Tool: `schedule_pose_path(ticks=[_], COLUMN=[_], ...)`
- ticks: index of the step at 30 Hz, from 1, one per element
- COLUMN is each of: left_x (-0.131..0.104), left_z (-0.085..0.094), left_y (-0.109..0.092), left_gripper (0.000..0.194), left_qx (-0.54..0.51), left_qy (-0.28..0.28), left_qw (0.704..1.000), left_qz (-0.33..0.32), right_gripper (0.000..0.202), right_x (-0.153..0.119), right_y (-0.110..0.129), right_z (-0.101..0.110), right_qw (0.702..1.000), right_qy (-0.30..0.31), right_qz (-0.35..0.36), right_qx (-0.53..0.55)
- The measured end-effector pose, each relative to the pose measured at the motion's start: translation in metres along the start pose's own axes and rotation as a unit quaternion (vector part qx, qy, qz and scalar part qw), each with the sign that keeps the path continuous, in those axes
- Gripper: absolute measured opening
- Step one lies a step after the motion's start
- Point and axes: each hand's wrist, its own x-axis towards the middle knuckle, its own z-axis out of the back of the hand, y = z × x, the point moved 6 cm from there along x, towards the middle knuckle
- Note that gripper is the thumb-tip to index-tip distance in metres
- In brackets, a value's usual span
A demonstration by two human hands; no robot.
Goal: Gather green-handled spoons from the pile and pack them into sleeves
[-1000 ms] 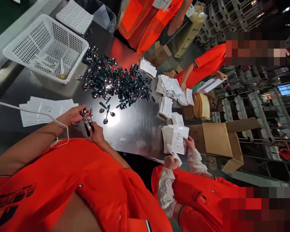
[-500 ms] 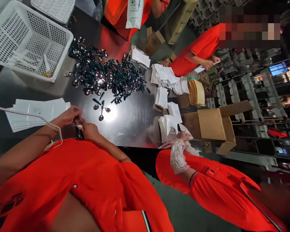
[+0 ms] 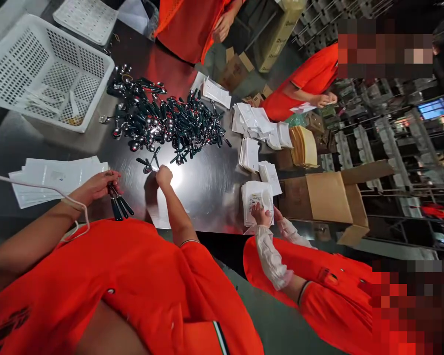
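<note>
Spoons (image 3: 119,204) with dark handles sat bunched in our left hand (image 3: 96,187), fingers closed around them, just beside the white envelopes (image 3: 52,177). Our right hand (image 3: 164,176) pinched loose spoons (image 3: 150,165) on the steel table (image 3: 207,187), near the big pile (image 3: 166,123).

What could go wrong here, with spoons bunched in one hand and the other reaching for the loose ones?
1. The left hand holds several dark-handled spoons in a fan; adding another may loosen one.
2. The right hand reaches the loose spoons at the edge of the tangled spoon pile; a pull might drag neighbours along.
3. A white cable crosses the left wrist and could snag on the stack of white bags.
</note>
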Motion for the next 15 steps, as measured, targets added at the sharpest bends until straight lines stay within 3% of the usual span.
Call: schedule_pose_path(ticks=[3,7,12,15], left_x=[0.000,-0.002,-0.004,-0.002], left_z=[0.004,0.004,0.010,0.012], left_y=[0.001,0.001,-0.002,-0.003], left_gripper=[0.016,0.014,0.016,0.016], left_qx=[-0.012,-0.019,-0.021,-0.026], left_qy=[-0.006,-0.007,-0.022,-0.024], left_qw=[1.000,1.000,1.000,0.999], left_qz=[0.003,0.006,0.003,0.003], right_gripper=[0.033,0.035,0.036,0.034], right_x=[0.019,0.032,0.030,0.035], right_y=[0.008,0.023,0.019,0.010], right_z=[0.008,-0.006,-0.016,-0.007], right_qw=[0.997,0.986,0.984,0.996], right_qy=[-0.005,0.047,0.067,0.045], right_qz=[0.074,0.146,0.146,0.074], right_qx=[-0.025,-0.067,-0.073,-0.033])
